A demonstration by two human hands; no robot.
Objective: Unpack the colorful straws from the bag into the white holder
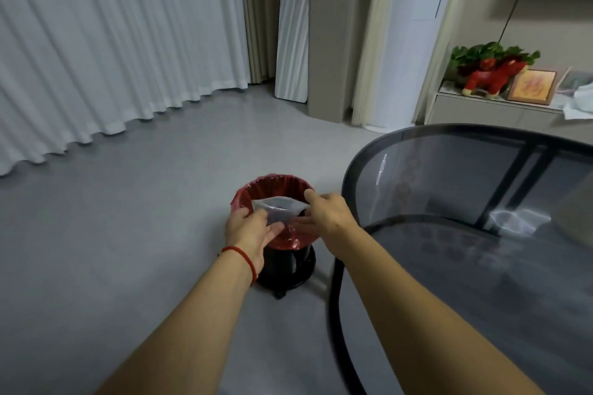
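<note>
Holding the empty-looking clear plastic bag (278,209) over the red-lined trash bin (247,194), left hand (248,229) and right hand (324,213) are both pinching it, so I'm guessing letting go comes next.

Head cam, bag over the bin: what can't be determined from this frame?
- White holder and straws: neither appears anywhere in the head view.
- Clear bag: blurred; contents unreadable.
- Left hand and right hand: fingertips hidden behind the bag.
- Bin interior: covered by bag and hands.
- Glass table: cut off at the right edge.
</note>
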